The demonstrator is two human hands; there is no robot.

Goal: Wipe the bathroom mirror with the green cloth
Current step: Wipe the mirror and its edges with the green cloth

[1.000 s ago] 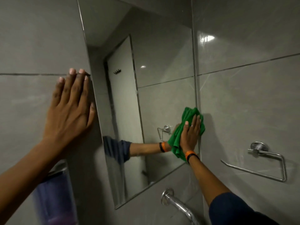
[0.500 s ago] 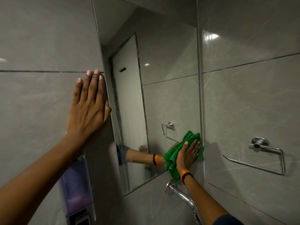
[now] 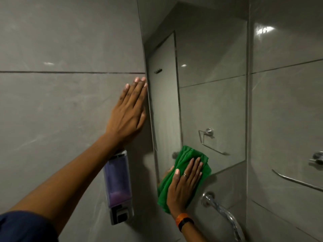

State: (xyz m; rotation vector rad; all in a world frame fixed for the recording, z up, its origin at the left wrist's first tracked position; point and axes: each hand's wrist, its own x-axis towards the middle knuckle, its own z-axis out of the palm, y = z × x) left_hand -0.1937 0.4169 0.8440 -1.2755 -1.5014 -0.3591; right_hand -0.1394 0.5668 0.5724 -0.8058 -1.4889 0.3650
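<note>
The frameless mirror (image 3: 209, 70) is set in the grey tiled wall ahead. A folded green cloth (image 3: 185, 158) lies flat against the mirror's lower left corner and hangs past its bottom edge. My right hand (image 3: 185, 186) presses on the cloth with flat, spread fingers; it wears a ring and an orange and black wristband. My left hand (image 3: 129, 112) rests flat on the tile just left of the mirror's edge, fingers together, holding nothing.
A clear soap dispenser (image 3: 118, 186) with purple liquid hangs on the wall below my left wrist. A chrome tap spout (image 3: 222, 210) sticks out under the mirror. A chrome towel ring (image 3: 300, 179) is fixed to the right wall.
My right hand has swept the cloth down and left along the mirror, from its right edge to its lower left corner. My left hand stays planted on the tile.
</note>
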